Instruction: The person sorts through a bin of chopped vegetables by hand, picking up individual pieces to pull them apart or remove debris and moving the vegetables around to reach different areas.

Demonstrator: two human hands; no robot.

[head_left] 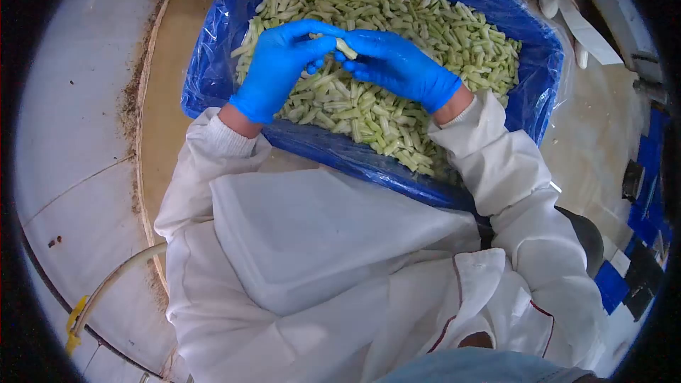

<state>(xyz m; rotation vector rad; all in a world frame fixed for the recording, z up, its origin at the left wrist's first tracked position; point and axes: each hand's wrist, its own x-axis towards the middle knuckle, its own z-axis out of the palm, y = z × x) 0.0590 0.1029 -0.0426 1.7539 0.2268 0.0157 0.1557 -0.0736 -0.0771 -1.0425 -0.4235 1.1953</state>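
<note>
Two blue-gloved hands meet over a blue crate [206,74] lined with clear plastic. A heap of pale green cut vegetable pieces [383,124] fills much of it. Between the fingertips, one pale green vegetable piece [346,48] is pinched above the heap. My left hand [280,64] comes in from the left with thumb and forefinger closed at one end of that piece. At its other end, my right hand [401,64] has its fingers bent and drawn together; they partly cover the piece.
A white apron [312,234] spreads over my lap close to the crate's near side. Thin tubing [117,269] runs along the lower left by the pale floor [78,135]. A white object [585,32] lies beyond the crate's right corner.
</note>
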